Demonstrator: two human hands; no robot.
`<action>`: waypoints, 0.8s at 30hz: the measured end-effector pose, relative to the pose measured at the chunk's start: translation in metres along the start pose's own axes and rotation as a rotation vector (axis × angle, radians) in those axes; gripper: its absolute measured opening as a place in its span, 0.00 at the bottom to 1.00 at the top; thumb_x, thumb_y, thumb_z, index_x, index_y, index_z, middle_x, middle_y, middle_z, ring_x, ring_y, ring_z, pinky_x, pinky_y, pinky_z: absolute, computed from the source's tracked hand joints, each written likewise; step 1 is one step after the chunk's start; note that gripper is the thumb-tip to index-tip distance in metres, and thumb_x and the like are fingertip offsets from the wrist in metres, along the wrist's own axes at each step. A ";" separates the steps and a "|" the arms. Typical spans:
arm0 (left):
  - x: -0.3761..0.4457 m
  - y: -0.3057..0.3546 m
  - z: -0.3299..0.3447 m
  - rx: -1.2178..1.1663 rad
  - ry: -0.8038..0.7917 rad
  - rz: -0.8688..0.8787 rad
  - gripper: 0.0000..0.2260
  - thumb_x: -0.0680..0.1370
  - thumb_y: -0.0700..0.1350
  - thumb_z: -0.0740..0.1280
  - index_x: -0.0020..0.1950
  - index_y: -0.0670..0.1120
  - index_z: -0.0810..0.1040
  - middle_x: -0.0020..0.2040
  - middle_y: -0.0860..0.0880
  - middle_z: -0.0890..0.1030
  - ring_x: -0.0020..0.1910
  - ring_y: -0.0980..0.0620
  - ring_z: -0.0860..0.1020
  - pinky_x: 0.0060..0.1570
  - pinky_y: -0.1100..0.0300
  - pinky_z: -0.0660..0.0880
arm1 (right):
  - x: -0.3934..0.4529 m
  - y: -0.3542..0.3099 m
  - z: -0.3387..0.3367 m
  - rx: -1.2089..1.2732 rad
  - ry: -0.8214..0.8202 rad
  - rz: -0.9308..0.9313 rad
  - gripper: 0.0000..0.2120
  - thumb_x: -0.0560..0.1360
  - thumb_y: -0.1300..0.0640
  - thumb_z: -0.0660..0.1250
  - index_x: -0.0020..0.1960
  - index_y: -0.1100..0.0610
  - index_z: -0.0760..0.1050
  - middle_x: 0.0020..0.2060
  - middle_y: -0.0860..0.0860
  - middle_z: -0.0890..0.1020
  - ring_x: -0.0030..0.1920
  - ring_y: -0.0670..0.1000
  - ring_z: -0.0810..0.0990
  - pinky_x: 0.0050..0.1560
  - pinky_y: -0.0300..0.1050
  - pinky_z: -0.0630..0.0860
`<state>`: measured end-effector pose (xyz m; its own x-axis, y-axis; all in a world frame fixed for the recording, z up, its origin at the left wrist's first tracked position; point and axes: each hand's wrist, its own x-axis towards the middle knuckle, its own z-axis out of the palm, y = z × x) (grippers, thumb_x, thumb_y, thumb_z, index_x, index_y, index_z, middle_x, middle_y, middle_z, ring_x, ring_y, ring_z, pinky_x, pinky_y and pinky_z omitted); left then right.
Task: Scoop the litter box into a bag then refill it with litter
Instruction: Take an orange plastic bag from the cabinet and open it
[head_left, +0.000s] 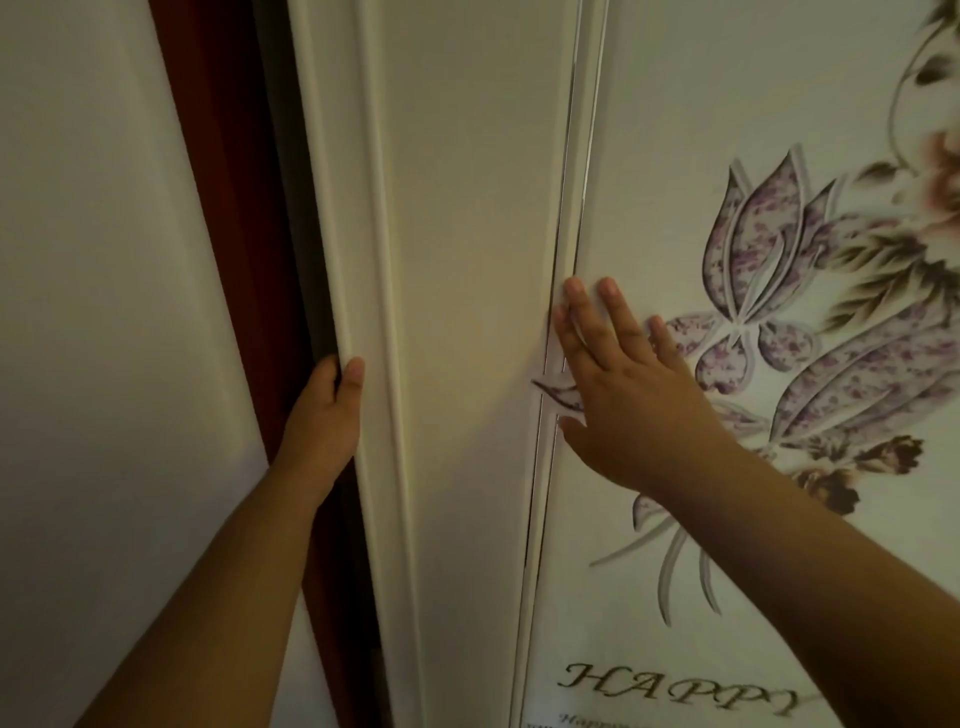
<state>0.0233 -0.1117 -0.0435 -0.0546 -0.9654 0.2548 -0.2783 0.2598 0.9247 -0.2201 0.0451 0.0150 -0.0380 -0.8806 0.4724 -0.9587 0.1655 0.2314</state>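
left hand (324, 415): 8 o'clock, fingers wrapped round the door edge (358, 322), thumb on its face.
right hand (618, 384): centre, fingers straight, flat on the printed panel (753, 364) beside the fold seam (558, 322).
step: probably opening the folding door; pull at the edge, press near the seam, keep fingertips out of it.
gap (270, 208): 10 o'clock, dark, contents unreadable.
litter box, bag, litter: not in view, likely behind the door.
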 end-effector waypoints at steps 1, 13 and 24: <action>0.000 0.000 0.000 -0.009 -0.003 0.001 0.27 0.85 0.63 0.53 0.82 0.54 0.61 0.75 0.53 0.69 0.74 0.49 0.69 0.68 0.55 0.64 | 0.000 -0.002 -0.001 0.006 -0.005 0.009 0.50 0.76 0.40 0.64 0.81 0.53 0.31 0.78 0.47 0.27 0.79 0.53 0.29 0.80 0.62 0.45; 0.014 -0.014 -0.009 -0.004 -0.125 0.086 0.17 0.85 0.60 0.57 0.69 0.54 0.72 0.54 0.55 0.80 0.49 0.59 0.77 0.47 0.60 0.73 | 0.002 -0.034 -0.021 0.157 -0.035 0.175 0.43 0.80 0.40 0.61 0.83 0.52 0.40 0.81 0.47 0.34 0.81 0.53 0.36 0.80 0.56 0.49; 0.031 -0.044 -0.024 0.115 -0.277 0.162 0.15 0.81 0.59 0.67 0.56 0.48 0.77 0.52 0.47 0.83 0.52 0.44 0.82 0.56 0.42 0.79 | 0.001 -0.122 0.014 0.352 -0.061 0.228 0.38 0.80 0.43 0.62 0.83 0.49 0.47 0.82 0.49 0.37 0.82 0.53 0.41 0.79 0.58 0.57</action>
<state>0.0571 -0.1525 -0.0693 -0.3610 -0.8849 0.2944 -0.3501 0.4212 0.8367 -0.1067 0.0176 -0.0241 -0.2668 -0.8654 0.4242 -0.9612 0.2067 -0.1829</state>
